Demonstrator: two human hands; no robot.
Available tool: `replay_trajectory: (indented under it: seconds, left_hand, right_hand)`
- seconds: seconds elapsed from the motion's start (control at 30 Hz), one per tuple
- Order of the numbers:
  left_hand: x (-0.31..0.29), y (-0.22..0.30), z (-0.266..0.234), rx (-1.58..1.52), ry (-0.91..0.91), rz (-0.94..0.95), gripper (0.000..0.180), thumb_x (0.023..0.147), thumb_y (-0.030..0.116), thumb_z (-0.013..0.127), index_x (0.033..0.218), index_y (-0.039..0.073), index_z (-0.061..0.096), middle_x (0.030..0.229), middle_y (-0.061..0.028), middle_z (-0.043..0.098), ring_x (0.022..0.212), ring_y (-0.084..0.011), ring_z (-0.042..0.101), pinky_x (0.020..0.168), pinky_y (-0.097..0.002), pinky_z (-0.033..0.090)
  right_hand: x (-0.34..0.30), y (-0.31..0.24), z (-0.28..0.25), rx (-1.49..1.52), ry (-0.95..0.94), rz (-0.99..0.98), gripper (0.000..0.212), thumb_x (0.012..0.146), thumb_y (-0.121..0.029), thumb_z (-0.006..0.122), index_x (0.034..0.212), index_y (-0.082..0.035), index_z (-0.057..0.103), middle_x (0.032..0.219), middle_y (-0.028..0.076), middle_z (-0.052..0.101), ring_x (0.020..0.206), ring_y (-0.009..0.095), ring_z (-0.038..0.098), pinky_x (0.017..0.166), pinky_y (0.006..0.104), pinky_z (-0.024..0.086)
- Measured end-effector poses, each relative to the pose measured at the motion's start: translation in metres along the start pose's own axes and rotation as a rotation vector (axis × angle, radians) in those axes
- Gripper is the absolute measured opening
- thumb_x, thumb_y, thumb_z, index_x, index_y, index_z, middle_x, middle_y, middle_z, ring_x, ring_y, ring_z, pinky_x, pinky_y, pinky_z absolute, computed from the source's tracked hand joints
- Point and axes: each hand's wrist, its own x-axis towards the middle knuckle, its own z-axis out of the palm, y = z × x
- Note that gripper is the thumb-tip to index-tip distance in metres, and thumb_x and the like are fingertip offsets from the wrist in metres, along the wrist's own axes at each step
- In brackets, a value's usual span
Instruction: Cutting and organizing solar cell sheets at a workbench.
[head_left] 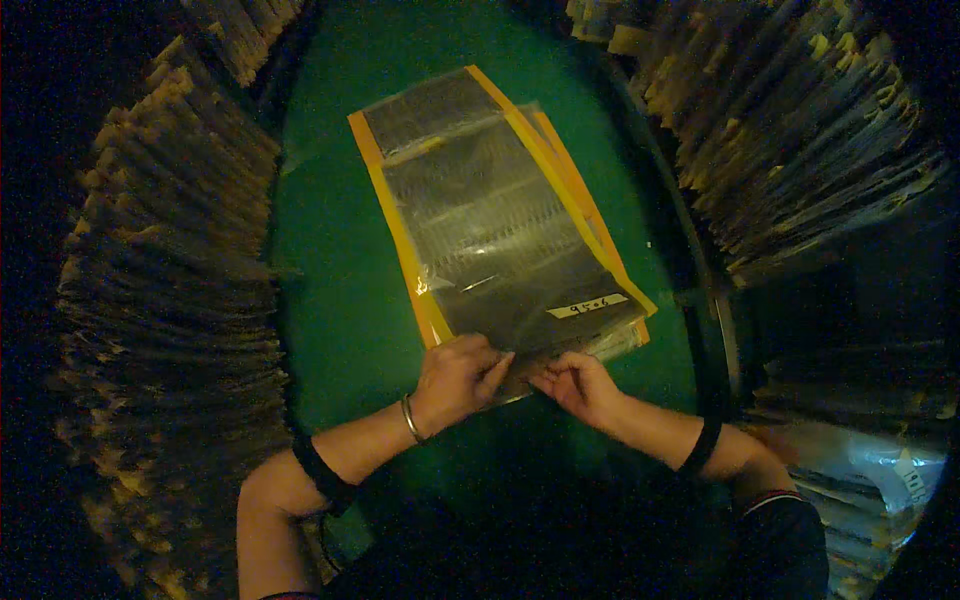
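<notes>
A long, dark, see-through plastic sheet (490, 190) with yellow-orange strips down both long sides lies over a similar sheet whose orange strip (570, 175) shows along the right. Near its lower end is a small pale handwritten label (587, 306). My left hand (462, 383) is closed at the near edge, its curled fingers gripping the sheet by the left corner. Just to the right, my right hand (582, 388) pinches the same near edge with thumb and fingers. The fingertips are partly in shadow.
The sheets rest on a green surface (330, 250). Dense rows of thin upright sheets or sleeves (180, 250) crowd the left side, and more rows (790, 140) fill the right beyond a dark rail (722, 330). A shiny clear plastic sleeve (880, 470) sits at lower right. Light is dim.
</notes>
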Motion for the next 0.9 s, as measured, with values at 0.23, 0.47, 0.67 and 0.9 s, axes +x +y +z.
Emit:
replay_trajectory:
  seconds: [0.23,0.47,0.67,0.9]
  left_hand:
    - [0.001,0.005,-0.002,-0.012,-0.045,0.135,0.010,0.072,0.016,0.064,0.067,0.008,0.062,0.064,-0.0039,0.053,0.059,-0.0216,0.053,0.048,-0.0342,0.043]
    - [-0.002,-0.069,-0.012,-0.053,0.383,-0.501,0.049,0.073,0.032,0.065,0.109,0.002,0.048,0.107,-0.0157,0.050,0.096,-0.0293,0.049,0.085,-0.0381,0.039]
    - [-0.006,-0.096,-0.022,-1.454,0.187,-1.141,0.048,0.081,0.042,0.055,0.103,0.001,0.045,0.095,-0.0117,0.053,0.081,-0.0239,0.055,0.074,-0.0377,0.047]
    - [0.034,-0.113,-0.064,-1.124,0.670,-0.961,0.030,0.090,0.031,0.042,0.099,0.004,0.048,0.091,-0.0088,0.056,0.083,-0.0227,0.056,0.075,-0.0387,0.047]
  right_hand:
    - [0.032,0.005,-0.028,-0.268,0.249,-0.150,0.029,0.082,-0.025,0.056,0.103,-0.006,0.050,0.095,0.010,0.057,0.090,0.022,0.054,0.077,0.0336,0.046]
    - [0.026,-0.004,0.020,-0.106,0.497,-0.358,0.028,0.078,-0.011,0.062,0.103,-0.008,0.048,0.095,0.005,0.055,0.079,0.019,0.055,0.064,0.0295,0.049]
    - [0.006,-0.011,0.035,-0.255,0.401,-0.437,0.035,0.075,-0.009,0.065,0.105,-0.007,0.046,0.096,0.006,0.056,0.084,0.020,0.056,0.072,0.0325,0.049]
    - [-0.017,-0.027,0.041,-0.293,0.288,-0.521,0.042,0.075,-0.009,0.066,0.110,-0.006,0.044,0.095,0.006,0.056,0.084,0.022,0.056,0.076,0.0338,0.048]
